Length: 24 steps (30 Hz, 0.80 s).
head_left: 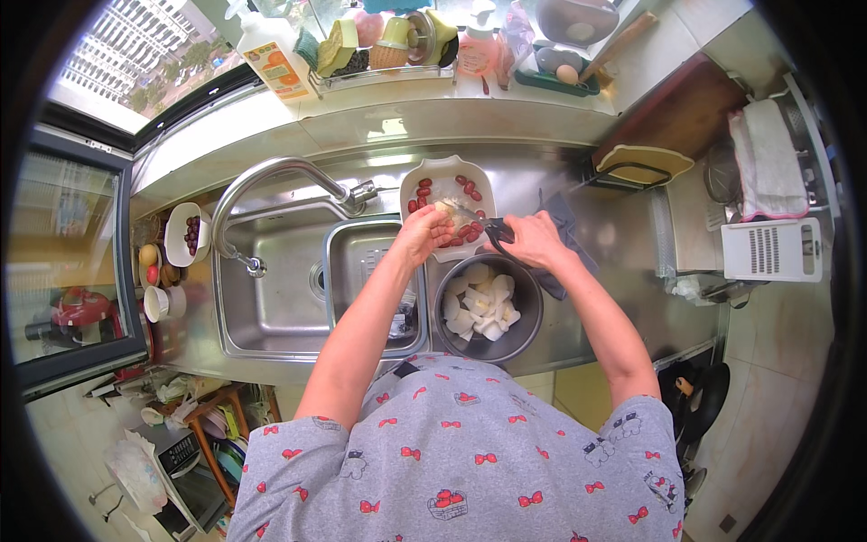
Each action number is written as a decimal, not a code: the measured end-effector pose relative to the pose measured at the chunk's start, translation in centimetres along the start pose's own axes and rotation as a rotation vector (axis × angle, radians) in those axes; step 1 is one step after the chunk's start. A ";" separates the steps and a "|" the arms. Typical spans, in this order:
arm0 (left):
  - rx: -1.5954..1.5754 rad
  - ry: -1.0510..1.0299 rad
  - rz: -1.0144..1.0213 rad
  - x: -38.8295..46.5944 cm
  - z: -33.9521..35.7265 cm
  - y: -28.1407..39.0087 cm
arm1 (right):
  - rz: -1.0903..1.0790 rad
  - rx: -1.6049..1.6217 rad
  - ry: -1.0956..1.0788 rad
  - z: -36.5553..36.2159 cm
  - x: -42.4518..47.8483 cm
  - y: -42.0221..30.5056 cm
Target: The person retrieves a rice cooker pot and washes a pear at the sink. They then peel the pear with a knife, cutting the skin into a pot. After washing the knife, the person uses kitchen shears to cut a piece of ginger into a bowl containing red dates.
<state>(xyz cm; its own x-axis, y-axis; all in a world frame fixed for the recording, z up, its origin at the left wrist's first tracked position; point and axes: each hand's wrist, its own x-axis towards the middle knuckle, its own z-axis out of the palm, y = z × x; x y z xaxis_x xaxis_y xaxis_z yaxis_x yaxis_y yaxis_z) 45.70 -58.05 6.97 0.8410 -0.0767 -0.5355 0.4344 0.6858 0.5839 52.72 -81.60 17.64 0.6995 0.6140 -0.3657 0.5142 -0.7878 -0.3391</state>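
My left hand point(427, 232) pinches a small pale yellowish food piece point(443, 206) over a white square dish point(486, 177). Black-handled kitchen scissors point(498, 230) are in my right hand point(534, 238), and their blades reach to the pale piece. Several red dates point(469, 186) lie around the inside of the dish, with whitish bits in its middle, partly hidden by my hands. Just below the dish stands a dark grey round pot point(489, 347) holding white chunks point(482, 305), perhaps cut radish or yam. A grey-blue cloth point(562, 223) lies right beside my right hand.
To the left is a steel sink point(271, 298) with a curved faucet point(234, 203) and a metal basin point(359, 234) set into it. A white bowl of grapes point(177, 237) stands beyond it. Cutting boards point(643, 166) stand in a rack at right; bottles and sponges line the window ledge point(379, 112).
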 end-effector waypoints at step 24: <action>-0.591 -0.149 -0.170 0.5 0.4 -0.3 | 0.040 0.049 0.000 0.8 0.3 -1.4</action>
<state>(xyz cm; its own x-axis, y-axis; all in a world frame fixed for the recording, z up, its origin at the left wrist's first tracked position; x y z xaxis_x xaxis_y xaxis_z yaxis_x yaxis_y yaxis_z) 46.15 -58.58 6.72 0.8302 -0.2905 -0.4758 0.3502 0.9358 0.0397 51.85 -80.30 17.34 0.7189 0.5823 -0.3797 0.4613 -0.8082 -0.3662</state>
